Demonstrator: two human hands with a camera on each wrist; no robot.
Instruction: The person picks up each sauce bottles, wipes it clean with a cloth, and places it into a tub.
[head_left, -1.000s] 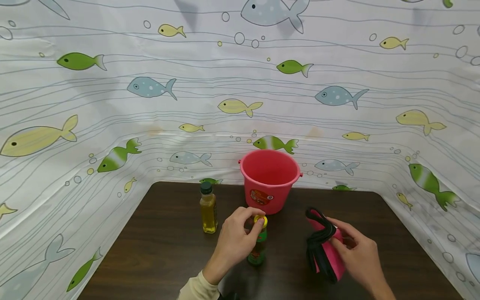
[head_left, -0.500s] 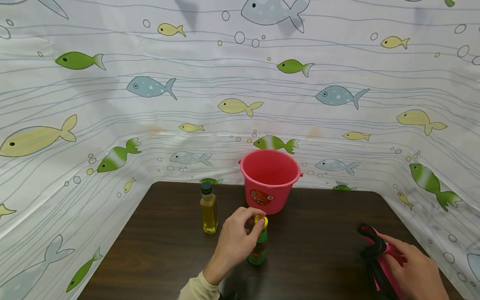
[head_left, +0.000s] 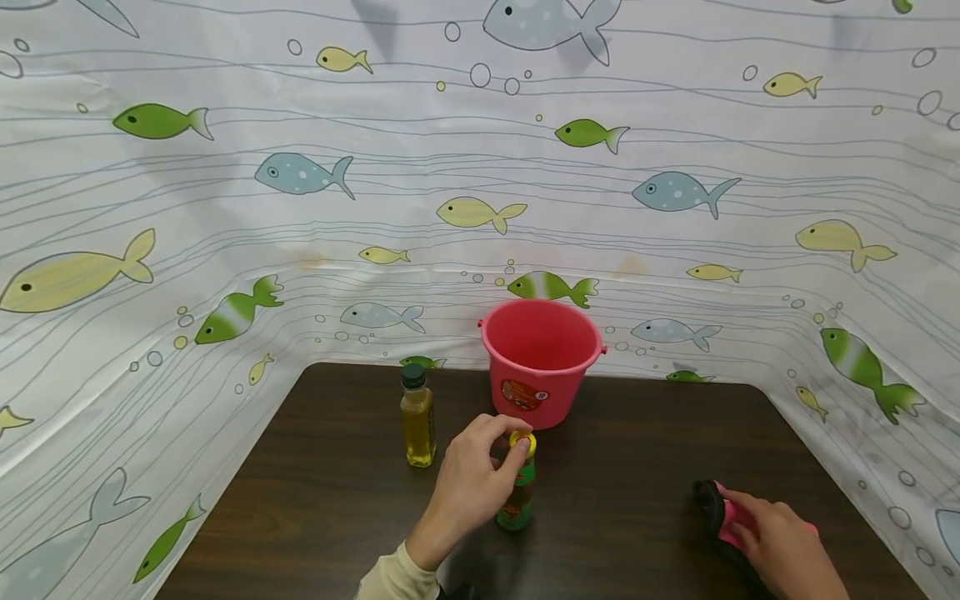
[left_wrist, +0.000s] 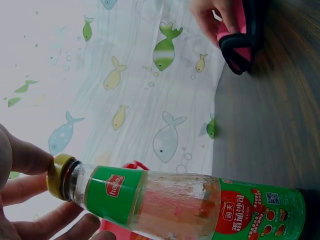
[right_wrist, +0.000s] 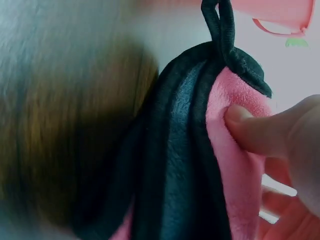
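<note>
My left hand (head_left: 471,479) pinches the yellow cap of an upright glass sauce bottle (head_left: 517,508) between thumb and fingers. In the left wrist view the bottle (left_wrist: 180,200) shows green labels and clear glass with reddish streaks. At the right side of the table my right hand (head_left: 783,542) grips a folded pink cloth (head_left: 726,525) with black edging. The right wrist view shows the thumb pressed on the pink face of the cloth (right_wrist: 232,165), whose black hanging loop stands at the top. Part of the cloth is hidden behind the hand in the head view.
Behind the bottle stands a pink bucket (head_left: 536,375) at the back of the dark wooden table (head_left: 322,517). To its left is a small oil bottle (head_left: 417,421) with a dark green cap. A white fish-patterned curtain (head_left: 480,167) surrounds the table's back and sides.
My right hand has moved the cloth out to the right, then a little back leftward and lower. The left hand and sauce bottle have stayed in place.
</note>
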